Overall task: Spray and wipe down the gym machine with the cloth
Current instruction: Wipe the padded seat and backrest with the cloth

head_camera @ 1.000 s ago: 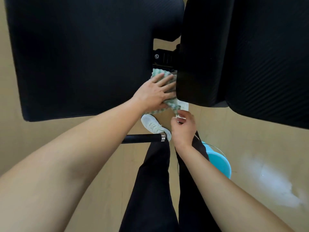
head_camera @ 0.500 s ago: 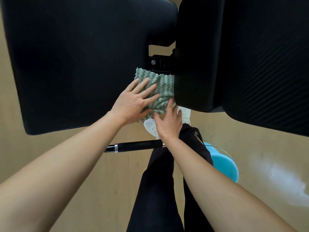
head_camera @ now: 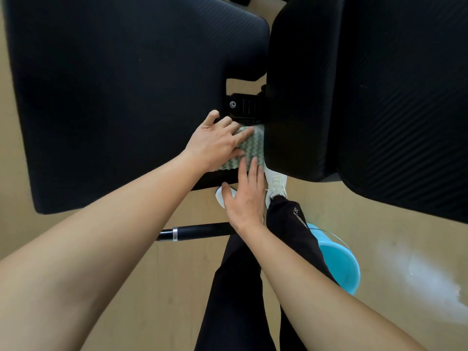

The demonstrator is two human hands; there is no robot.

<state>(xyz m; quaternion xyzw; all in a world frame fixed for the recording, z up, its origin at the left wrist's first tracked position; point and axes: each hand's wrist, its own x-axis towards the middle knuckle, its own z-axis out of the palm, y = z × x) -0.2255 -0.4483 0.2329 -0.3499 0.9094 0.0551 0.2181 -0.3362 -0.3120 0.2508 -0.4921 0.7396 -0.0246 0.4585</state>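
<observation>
Two black padded cushions of the gym machine fill the upper view: a wide seat pad [head_camera: 121,97] on the left and a tall back pad [head_camera: 354,97] on the right. A green-and-white zigzag cloth [head_camera: 249,150] lies on the seat pad's near right corner, against the back pad. My left hand [head_camera: 215,145] presses flat on the cloth with fingers spread. My right hand [head_camera: 244,198] lies just below, its straight fingertips touching the cloth's near edge. No spray bottle is in view.
A black hinge bracket [head_camera: 243,107] joins the two pads above the cloth. A black bar with a chrome ring [head_camera: 195,231] runs under my right wrist. A turquoise bucket [head_camera: 339,262] stands on the tan floor beside my legs and white shoes [head_camera: 277,183].
My right hand went from a curled pinch below the cloth to flat fingers on its near edge. My left hand slid up and right over the cloth, covering more of it.
</observation>
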